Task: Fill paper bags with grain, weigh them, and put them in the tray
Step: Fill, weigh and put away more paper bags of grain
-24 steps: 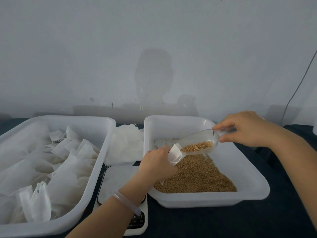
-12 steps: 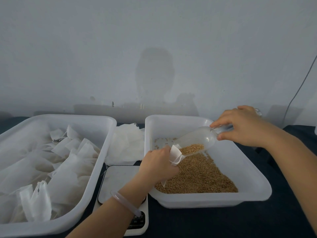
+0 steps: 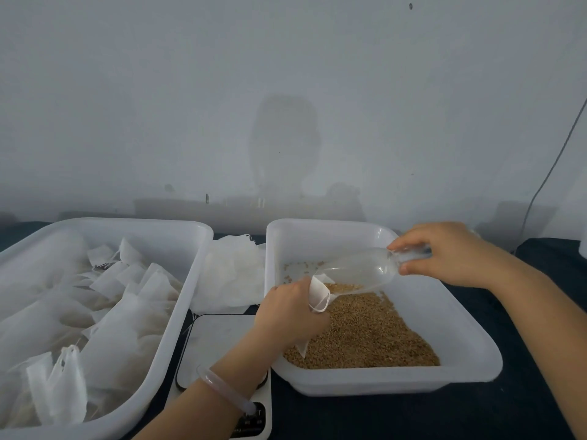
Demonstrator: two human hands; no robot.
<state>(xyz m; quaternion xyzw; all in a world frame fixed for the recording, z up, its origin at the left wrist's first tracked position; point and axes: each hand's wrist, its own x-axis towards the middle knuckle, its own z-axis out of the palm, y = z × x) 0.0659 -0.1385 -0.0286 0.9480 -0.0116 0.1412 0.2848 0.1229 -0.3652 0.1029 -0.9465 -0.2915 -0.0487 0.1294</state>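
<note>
The floppy bag (image 3: 318,293) is pinched at its top by the left hand (image 3: 287,312). The scoop (image 3: 359,269) is gripped by the right hand (image 3: 451,254).

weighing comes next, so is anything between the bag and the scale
Nothing visible. The bag, gripped by the left hand over the grain tray, is just right of the scale; only the forearm crosses its corner.

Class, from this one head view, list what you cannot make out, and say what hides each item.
All in the head view:
1. Scale reading: the display is tiny and dark, and the left forearm covers part of it.
2. How full the bag is: the left hand wraps it.
3. Scoop handle: the right hand covers it.
4. Left tray: cut off by the left and bottom edges.
</note>
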